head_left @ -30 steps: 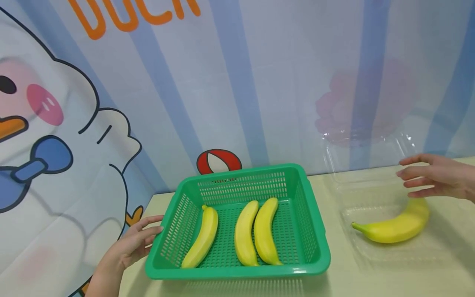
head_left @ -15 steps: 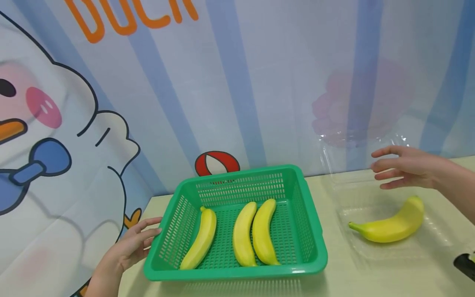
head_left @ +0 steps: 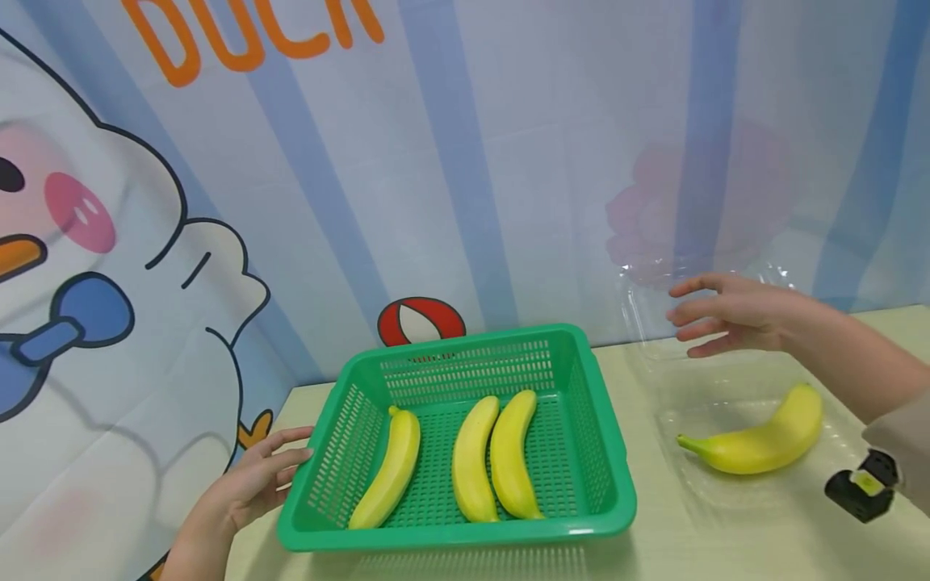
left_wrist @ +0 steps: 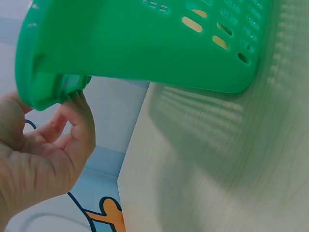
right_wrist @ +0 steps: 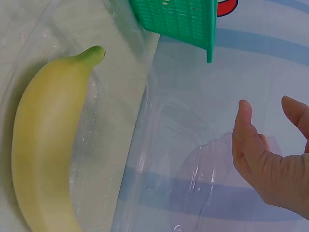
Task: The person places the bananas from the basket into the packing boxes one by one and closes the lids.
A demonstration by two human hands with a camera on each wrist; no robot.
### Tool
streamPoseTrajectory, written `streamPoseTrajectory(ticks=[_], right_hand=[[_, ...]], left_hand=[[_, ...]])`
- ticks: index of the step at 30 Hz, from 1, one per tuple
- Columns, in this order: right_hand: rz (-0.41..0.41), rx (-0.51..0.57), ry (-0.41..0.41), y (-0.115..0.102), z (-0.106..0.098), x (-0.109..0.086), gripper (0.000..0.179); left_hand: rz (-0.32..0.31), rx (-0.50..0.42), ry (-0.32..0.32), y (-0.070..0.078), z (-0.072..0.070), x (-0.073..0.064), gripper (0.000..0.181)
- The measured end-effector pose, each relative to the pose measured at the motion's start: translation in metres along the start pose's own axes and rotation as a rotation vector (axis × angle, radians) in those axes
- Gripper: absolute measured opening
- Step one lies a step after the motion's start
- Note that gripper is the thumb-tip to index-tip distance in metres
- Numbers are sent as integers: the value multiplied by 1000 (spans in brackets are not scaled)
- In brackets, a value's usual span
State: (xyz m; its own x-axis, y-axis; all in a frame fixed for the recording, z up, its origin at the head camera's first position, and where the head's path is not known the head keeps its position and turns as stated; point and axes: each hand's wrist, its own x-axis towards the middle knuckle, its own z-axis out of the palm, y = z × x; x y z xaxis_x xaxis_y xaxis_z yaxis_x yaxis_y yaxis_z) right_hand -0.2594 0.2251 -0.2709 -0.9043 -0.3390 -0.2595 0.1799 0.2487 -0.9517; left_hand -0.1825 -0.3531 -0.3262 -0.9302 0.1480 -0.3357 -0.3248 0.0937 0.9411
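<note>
A green plastic basket [head_left: 465, 534] holds three yellow bananas: one banana [head_left: 392, 472] at the left, a second banana [head_left: 474, 464] and a third banana [head_left: 513, 460] side by side near the middle. At its left rim, my left hand [head_left: 243, 488] grips the edge, fingers hooked under the lip in the left wrist view. My right hand [head_left: 741, 313] hangs in the air with nothing in it, fingers loosely bent and thumb apart. Below it, another banana [head_left: 763, 444] lies in a clear plastic clamshell container [head_left: 686, 476], its green stem pointing left.
The clamshell's clear lid [head_left: 639, 315] stands raised against the striped backdrop [head_left: 523, 145]. Everything rests on a pale wooden table [head_left: 647, 557]. A black device [head_left: 860, 492] is strapped at the right wrist.
My right hand has moved left, from above the clamshell's banana toward the basket. My left hand stays at the basket's rim, and the bananas lie as before.
</note>
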Motion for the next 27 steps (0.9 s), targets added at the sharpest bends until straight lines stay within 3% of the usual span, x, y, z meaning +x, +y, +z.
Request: streamPoseTrajectory(ticks=[9, 27], right_hand=[[-17, -4, -29, -14, 20, 7, 73], [18, 17, -97, -22, 63, 28, 69]], left_hand=[[2, -4, 1, 2, 2, -1, 37], [-11, -32, -16, -1, -2, -3, 31]])
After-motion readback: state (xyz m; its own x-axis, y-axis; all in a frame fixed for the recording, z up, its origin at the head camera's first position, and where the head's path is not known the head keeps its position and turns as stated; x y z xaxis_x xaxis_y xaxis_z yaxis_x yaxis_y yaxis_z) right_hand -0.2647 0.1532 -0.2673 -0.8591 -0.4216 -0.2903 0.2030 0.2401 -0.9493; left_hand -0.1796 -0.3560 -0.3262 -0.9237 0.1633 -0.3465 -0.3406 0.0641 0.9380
